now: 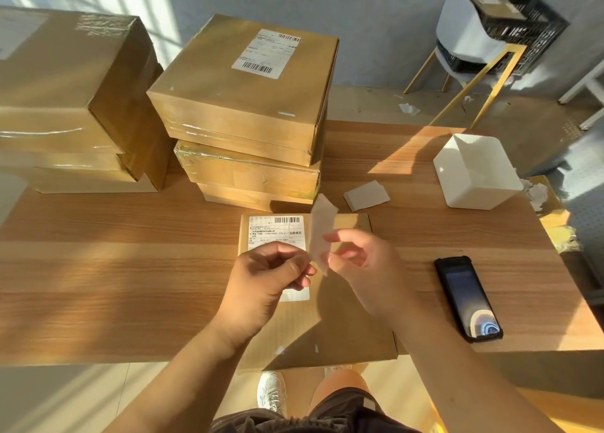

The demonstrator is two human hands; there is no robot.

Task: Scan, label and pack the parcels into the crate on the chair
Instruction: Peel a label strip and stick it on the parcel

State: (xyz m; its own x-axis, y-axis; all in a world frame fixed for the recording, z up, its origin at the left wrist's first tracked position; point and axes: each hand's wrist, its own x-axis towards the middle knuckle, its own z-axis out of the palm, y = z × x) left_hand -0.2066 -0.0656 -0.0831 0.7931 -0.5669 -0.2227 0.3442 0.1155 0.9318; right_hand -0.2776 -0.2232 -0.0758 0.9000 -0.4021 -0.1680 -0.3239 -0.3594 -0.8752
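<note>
Head view: the left hand (pixel 268 275) and right hand (pixel 362 262) each pinch the lower end of a pale label slip (pixel 322 233). They hold it upright just above the flat parcel (pixel 323 328) at the table's (pixel 130 269) near edge, apparently to peel its backing. The crate (pixel 519 24) sits on the chair (pixel 464 30), far right.

A head-worn wide-angle camera looks forward and steeply down onto the table (pixel 130 269), close above its near edge.
</note>
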